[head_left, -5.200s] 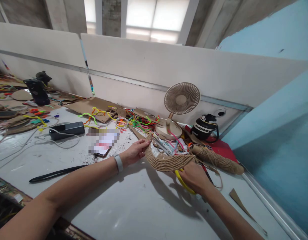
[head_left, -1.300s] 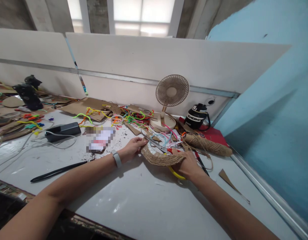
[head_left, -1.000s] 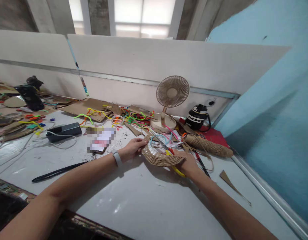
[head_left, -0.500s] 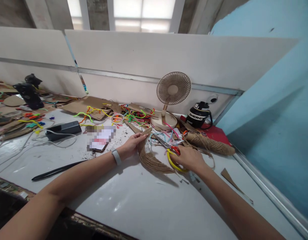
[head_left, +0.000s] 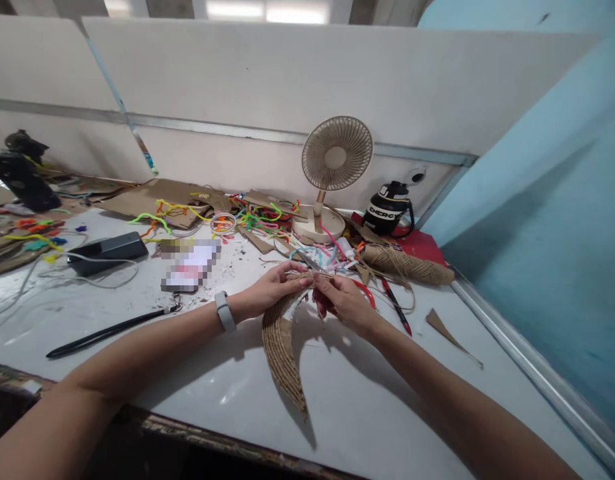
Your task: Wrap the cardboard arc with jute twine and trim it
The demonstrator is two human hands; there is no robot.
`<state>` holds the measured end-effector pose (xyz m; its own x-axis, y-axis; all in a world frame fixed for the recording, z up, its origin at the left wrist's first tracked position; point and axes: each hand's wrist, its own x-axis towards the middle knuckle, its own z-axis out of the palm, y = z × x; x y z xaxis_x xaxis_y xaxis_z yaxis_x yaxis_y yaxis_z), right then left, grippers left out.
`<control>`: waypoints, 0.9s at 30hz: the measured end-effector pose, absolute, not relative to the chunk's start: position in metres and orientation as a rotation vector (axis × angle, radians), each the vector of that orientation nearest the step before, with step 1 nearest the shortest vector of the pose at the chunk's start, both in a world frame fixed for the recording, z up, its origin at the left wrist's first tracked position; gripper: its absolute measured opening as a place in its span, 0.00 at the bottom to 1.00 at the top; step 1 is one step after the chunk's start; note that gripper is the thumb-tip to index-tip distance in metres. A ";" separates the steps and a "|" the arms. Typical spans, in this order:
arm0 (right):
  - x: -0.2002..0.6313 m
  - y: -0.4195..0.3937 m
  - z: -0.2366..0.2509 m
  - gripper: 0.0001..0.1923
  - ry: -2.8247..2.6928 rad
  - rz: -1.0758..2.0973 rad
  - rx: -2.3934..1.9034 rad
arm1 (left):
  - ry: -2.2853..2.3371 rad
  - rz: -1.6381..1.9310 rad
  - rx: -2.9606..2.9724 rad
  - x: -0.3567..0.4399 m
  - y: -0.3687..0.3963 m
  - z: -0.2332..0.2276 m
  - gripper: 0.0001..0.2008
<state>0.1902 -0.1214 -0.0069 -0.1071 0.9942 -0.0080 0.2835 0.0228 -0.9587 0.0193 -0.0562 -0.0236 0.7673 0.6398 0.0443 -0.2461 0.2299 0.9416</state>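
A crescent-shaped piece covered in rows of brown jute twine point(head_left: 278, 340) hangs over the table, its lower tip pointing toward me. My left hand point(head_left: 272, 290) grips its upper part between thumb and fingers. At the upper end, my right hand point(head_left: 346, 303) pinches the crescent with thumb and forefinger, its other fingers curled below. Just behind my right hand are scissors point(head_left: 366, 291), with a red handle loop and part of a blade showing; the hand hides the rest. Beyond them lie pale blue and pink strands and a small white bottle point(head_left: 346, 249).
Behind stand a small fan point(head_left: 332, 160) and a black jug point(head_left: 387, 210). A roll of twine point(head_left: 407, 263), a pen point(head_left: 396, 307) and a cardboard scrap point(head_left: 450, 330) lie to the right. Leftward are a phone point(head_left: 190, 267), a black strap point(head_left: 107, 331) and a power bank point(head_left: 110, 253).
My right hand has let go of the scissors and now pinches the crescent's upper end. The crescent has turned, its lower tip swinging toward me. The view has tilted down.
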 end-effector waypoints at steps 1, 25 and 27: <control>0.190 -0.121 -0.010 0.30 -1.497 1.140 -1.344 | 0.381 0.625 1.194 0.020 -0.056 -0.025 0.21; 0.207 -0.109 -0.015 0.31 -0.900 1.023 -1.267 | 0.496 0.656 0.985 0.012 -0.026 -0.037 0.15; 0.213 -0.109 -0.011 0.35 -0.896 1.056 -1.281 | 0.529 0.686 1.024 0.010 -0.025 -0.034 0.14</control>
<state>0.2133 -0.1090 -0.0112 0.2944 0.9546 -0.0467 -0.1095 -0.0149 -0.9939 0.0099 -0.0253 -0.0343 0.6777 0.7307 -0.0823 -0.2657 0.3477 0.8992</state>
